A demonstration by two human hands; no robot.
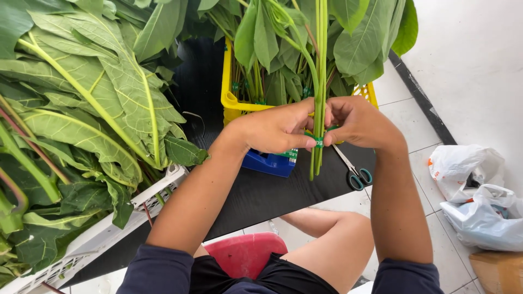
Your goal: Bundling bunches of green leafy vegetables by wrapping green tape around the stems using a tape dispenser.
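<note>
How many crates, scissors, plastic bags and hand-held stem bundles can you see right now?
Crates: 2, a yellow crate and a white crate
Scissors: 1
Plastic bags: 2
Stem bundle: 1, held by the left hand and right hand
Total: 6

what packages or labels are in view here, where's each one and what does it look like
Green tape band: a narrow strip around the bunched green stems, pinched by both hands.
Blue box: on the black table, under the left hand, with a green label on top.
White plastic bags: crumpled on the tiled floor, right.
</note>
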